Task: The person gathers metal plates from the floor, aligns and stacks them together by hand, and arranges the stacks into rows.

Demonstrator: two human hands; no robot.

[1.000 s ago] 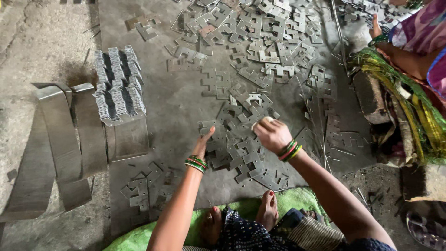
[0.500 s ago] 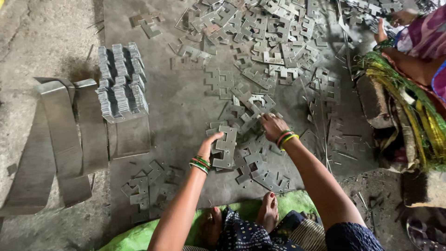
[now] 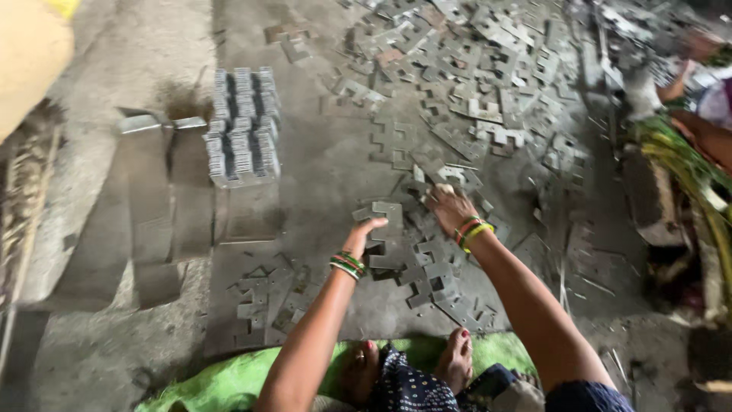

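I watch from the head camera; since half a second ago the left hand point(image 3: 364, 235) has slid up and forward, and its fingers now curl over the near edge of a notched metal stamping point(image 3: 387, 226) lying flat on the concrete floor point(image 3: 328, 164), thumb under or beside it, though the blur keeps me from telling which; the right hand point(image 3: 450, 206) has moved forward too, away from the body, and now rests palm down with fingers bent on a small heap of stampings point(image 3: 446, 177) just beyond the first piece; I cannot tell whether it pinches one or only presses on them. The view itself has swung, so the neat stack of stampings point(image 3: 244, 126) sits further left of centre than before.

Green and red bangles point(image 3: 348, 265) ring the left wrist; a similar set point(image 3: 474, 229) rings the right. More loose stampings point(image 3: 438, 286) lie between the forearms, touching one another, and a wide scatter point(image 3: 473, 53) covers the floor beyond. Flat metal strips point(image 3: 149, 206) lie left of the stack, well apart from both hands. My own bare feet point(image 3: 457, 358) rest on a green mat point(image 3: 229, 381) at the bottom edge; at the right edge another person's arm point(image 3: 709, 137) shows beside green and yellow cloth point(image 3: 686, 175).
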